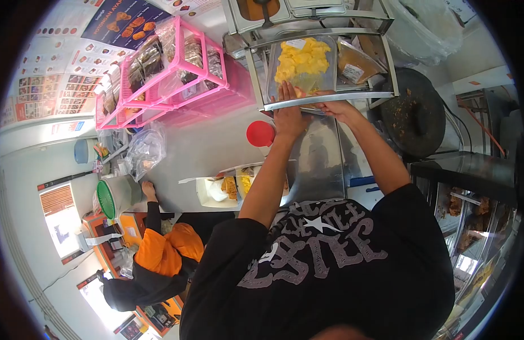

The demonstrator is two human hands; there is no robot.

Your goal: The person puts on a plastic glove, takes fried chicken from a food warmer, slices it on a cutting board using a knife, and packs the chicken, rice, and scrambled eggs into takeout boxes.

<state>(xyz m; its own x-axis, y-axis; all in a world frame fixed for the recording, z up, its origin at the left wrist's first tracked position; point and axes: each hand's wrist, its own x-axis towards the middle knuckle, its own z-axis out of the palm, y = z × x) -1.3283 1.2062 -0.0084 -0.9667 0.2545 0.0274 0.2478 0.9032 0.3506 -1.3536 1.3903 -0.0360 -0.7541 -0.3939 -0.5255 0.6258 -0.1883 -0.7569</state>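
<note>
A clear plastic container [271,73] of yellow scrambled egg [307,59] sits inside a metal-framed shelf, with a small white label on the egg. At its near end, my left hand [289,118] reaches over the metal rail [341,100] with fingers stretched out onto the container. Just to the right, my right hand [336,107] is closed at the container's near edge by the rail; what its fingers grip is hidden. Beside the container lies a bag of brown food [358,63] with a white label.
A red cup [261,134] stands left of my left forearm. Below it is an open food box [208,198]. Pink baskets [177,73] hold packets at left. A dark stone mortar [413,113] stands at right. Another person [160,266] in black and orange is at lower left.
</note>
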